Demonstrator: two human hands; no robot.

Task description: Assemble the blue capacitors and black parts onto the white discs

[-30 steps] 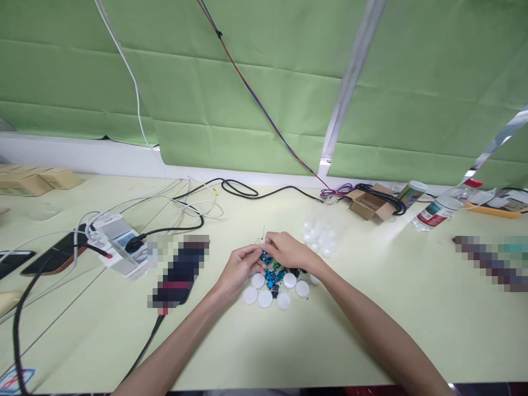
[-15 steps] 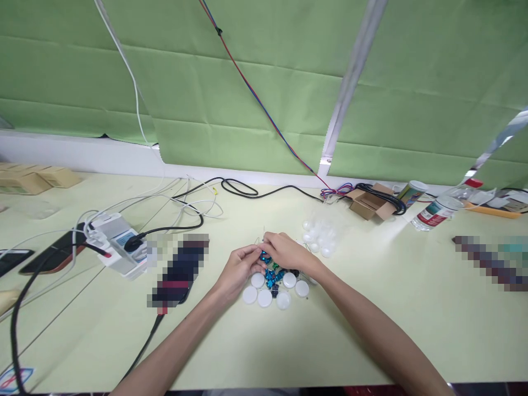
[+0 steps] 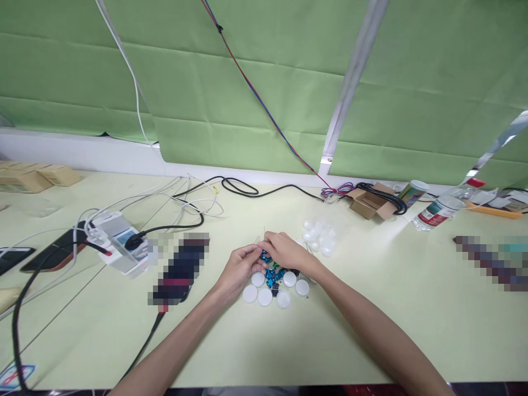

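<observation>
My left hand (image 3: 246, 260) and my right hand (image 3: 284, 250) meet at the middle of the table, fingertips pinched together around a small shiny blue part (image 3: 265, 256). Fingers cover most of that part, and thin wires stick up beside it. Just below the hands lie more small blue parts (image 3: 271, 278), with a green piece (image 3: 275, 265) among them. A dark, small part (image 3: 275, 290) sits nearer to me. Several white round discs (image 3: 265, 297) lie around this pile, some close under my left hand's fingers.
Clear domed plastic pieces (image 3: 319, 236) lie beyond my right hand. A blurred-out phone (image 3: 179, 269) and a white power strip (image 3: 119, 245) with cables are at left. At the back right stand an open cardboard box (image 3: 371, 202) and a water bottle (image 3: 439, 212).
Both hands stay in nearly the same place, fingers still together at the blue part. The whole view has shifted very slightly.
</observation>
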